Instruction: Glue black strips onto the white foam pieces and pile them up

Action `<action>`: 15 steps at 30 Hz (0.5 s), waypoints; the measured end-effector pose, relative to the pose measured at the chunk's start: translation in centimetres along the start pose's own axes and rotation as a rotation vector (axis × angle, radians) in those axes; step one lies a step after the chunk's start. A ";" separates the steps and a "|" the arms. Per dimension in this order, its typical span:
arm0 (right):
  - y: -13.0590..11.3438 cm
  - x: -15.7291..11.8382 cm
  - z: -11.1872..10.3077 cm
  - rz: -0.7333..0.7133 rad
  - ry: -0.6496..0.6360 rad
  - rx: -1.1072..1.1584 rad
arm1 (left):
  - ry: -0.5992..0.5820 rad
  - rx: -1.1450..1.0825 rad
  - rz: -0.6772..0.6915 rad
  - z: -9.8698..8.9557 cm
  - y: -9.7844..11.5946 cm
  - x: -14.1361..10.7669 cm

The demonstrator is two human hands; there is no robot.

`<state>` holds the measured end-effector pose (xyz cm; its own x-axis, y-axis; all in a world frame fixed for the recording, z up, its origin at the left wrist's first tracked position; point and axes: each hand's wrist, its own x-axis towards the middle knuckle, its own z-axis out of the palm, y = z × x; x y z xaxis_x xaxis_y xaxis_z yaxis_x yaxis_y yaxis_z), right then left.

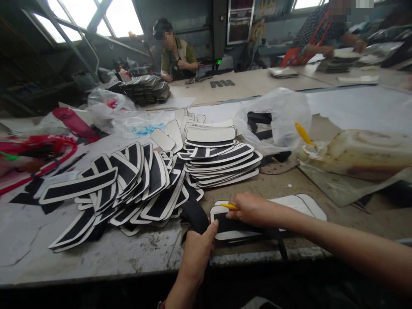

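My left hand (198, 249) pinches a black strip (196, 214) against a white-edged pad (244, 227) at the table's near edge. A thin yellow tool (229, 207) is held in my right hand (252, 209), its tip resting on the same pad. More white pads (302, 204) lie under my right forearm. To the left spreads a fanned heap of finished black-and-white pieces (128, 184). Behind it stands a neater stack of such pieces (219, 159).
A clear plastic bag (277, 120) holding black strips sits behind the stack. A grimy glue container (360, 154) with a yellow-handled brush (304, 134) stands at right. Red bags (38, 150) lie at left. Two other people work at far tables.
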<state>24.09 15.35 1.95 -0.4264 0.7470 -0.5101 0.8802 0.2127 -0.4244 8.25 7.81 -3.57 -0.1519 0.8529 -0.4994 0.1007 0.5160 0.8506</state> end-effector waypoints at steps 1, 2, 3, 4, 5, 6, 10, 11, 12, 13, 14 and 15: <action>0.0 -0.2 -0.2 0.001 -0.006 0.006 | 0.018 0.042 -0.001 0.1 -0.2 0.1; 0.1 -0.6 -0.4 0.000 -0.017 0.010 | 0.030 0.073 0.000 0.1 -0.4 0.2; 0.4 -1.2 -0.7 -0.006 -0.035 0.013 | 0.039 0.086 0.001 0.2 -0.5 0.3; 0.9 -2.0 -1.0 -0.020 -0.050 0.009 | 0.042 0.086 0.004 0.2 -0.6 0.3; 1.6 -2.9 -1.3 -0.028 -0.057 -0.006 | 0.045 0.074 0.009 0.2 -0.6 0.3; 2.5 -4.0 -1.6 -0.028 -0.058 -0.031 | 0.045 0.056 0.010 0.2 -0.6 0.3; 7.1 -8.5 -2.5 0.089 0.022 -0.045 | 0.059 0.037 -0.020 0.0 -0.5 0.0; 8.1 -9.3 -2.6 0.125 0.044 -0.018 | 0.063 0.042 -0.023 0.0 -0.6 0.0; 9.0 -9.9 -2.6 0.152 0.071 0.010 | 0.062 0.042 -0.024 0.0 -0.6 0.0; 9.7 -10.4 -2.5 0.172 0.099 0.027 | 0.060 0.032 -0.021 0.0 -0.7 0.0; 10.2 -10.6 -2.3 0.184 0.126 0.032 | 0.059 0.017 -0.018 0.1 -0.8 -0.1; 10.4 -10.7 -2.0 0.195 0.155 0.025 | 0.062 0.004 -0.016 0.1 -0.8 -0.1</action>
<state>38.27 10.79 4.48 -0.2103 0.8604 -0.4642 0.9363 0.0407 -0.3489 8.28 7.34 -4.21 -0.2141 0.8379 -0.5021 0.1020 0.5304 0.8416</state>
